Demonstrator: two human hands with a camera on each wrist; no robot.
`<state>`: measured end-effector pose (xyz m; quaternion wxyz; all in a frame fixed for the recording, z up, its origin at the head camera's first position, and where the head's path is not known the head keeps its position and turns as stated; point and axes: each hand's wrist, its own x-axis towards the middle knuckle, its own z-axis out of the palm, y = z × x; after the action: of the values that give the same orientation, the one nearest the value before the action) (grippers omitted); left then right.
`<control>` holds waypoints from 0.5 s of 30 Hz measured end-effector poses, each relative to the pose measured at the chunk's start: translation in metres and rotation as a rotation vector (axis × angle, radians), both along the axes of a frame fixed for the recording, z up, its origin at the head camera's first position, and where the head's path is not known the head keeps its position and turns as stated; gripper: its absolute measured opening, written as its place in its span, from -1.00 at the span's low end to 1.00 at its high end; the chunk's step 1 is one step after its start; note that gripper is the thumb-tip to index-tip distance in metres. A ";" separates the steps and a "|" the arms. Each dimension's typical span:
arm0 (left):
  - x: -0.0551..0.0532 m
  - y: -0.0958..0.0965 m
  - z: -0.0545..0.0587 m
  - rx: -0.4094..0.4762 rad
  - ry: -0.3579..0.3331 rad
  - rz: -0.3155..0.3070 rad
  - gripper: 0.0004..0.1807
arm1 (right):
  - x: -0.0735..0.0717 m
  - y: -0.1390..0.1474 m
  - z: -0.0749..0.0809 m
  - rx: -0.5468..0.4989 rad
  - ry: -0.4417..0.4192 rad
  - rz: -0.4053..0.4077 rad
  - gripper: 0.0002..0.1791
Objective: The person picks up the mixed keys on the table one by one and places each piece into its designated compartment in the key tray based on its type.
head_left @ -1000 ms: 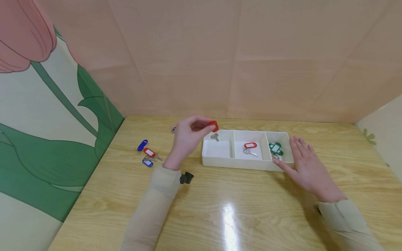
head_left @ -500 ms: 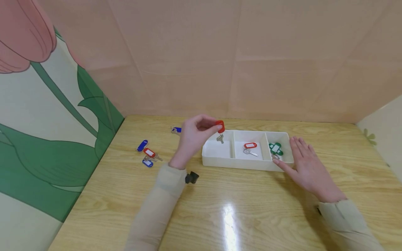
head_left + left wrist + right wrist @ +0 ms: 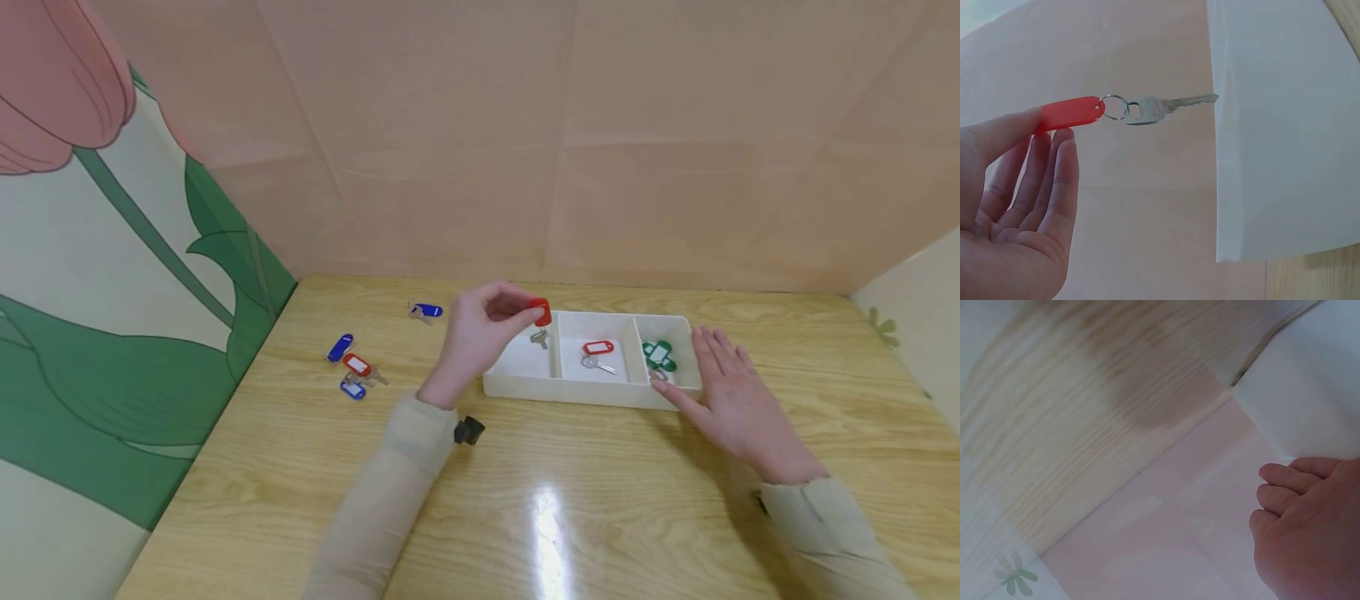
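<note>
Box: was set on the counter, right of the scattered tagged keys.
Middle compartment: was occupied by one key.
Right compartment: was occupied by tags.
Above box: another key was held.

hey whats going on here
A person's left hand pinches a red key tag, its key dangling, at the white box; the right hand rests against the box's right end. A red-tagged key lies in the middle compartment and green tags in the right compartment. Three blue tags and one red tag lie on the table.
</note>
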<state>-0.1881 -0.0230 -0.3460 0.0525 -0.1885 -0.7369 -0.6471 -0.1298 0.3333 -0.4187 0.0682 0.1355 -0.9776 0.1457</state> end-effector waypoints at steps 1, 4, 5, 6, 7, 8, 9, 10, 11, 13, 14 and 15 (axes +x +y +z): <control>0.000 0.001 -0.001 -0.005 0.001 0.001 -0.85 | 0.000 0.000 0.000 0.000 -0.001 0.001 0.11; 0.000 0.004 -0.003 -0.011 -0.001 0.001 -0.86 | 0.000 0.000 0.000 -0.001 -0.003 0.001 0.11; -0.001 0.005 -0.004 -0.012 0.001 0.001 -0.86 | 0.000 0.000 -0.001 0.000 -0.003 0.003 0.11; -0.001 0.006 -0.005 -0.013 0.003 0.000 -0.87 | -0.001 0.000 -0.001 0.001 -0.002 0.004 0.11; -0.002 0.007 -0.005 -0.009 0.003 -0.004 -0.87 | -0.001 0.000 -0.001 0.001 -0.001 0.004 0.11; -0.002 0.008 -0.006 -0.006 0.005 -0.007 -0.87 | -0.001 0.000 -0.001 0.001 0.000 0.004 0.11; -0.002 0.009 -0.006 -0.006 0.007 -0.009 -0.86 | -0.001 0.000 0.000 0.000 0.000 0.003 0.11; -0.002 0.010 -0.007 -0.005 0.009 -0.012 -0.86 | -0.001 0.000 -0.001 -0.001 0.000 0.004 0.11; -0.002 0.011 -0.007 -0.005 0.010 -0.015 -0.86 | -0.001 0.000 0.000 -0.003 0.000 0.003 0.11; -0.003 0.014 -0.008 -0.008 0.012 -0.019 -0.86 | 0.000 0.000 0.000 -0.007 -0.003 0.000 0.11; -0.003 0.015 -0.008 -0.013 0.014 -0.020 -0.86 | 0.000 0.000 0.000 -0.009 -0.005 0.000 0.11; -0.003 0.016 -0.009 -0.016 0.017 -0.021 -0.86 | 0.000 0.000 0.001 -0.010 -0.007 -0.001 0.11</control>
<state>-0.1912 -0.0071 -0.3547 0.0503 -0.2023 -0.7396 -0.6399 -0.1295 0.3328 -0.4180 0.0658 0.1341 -0.9772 0.1511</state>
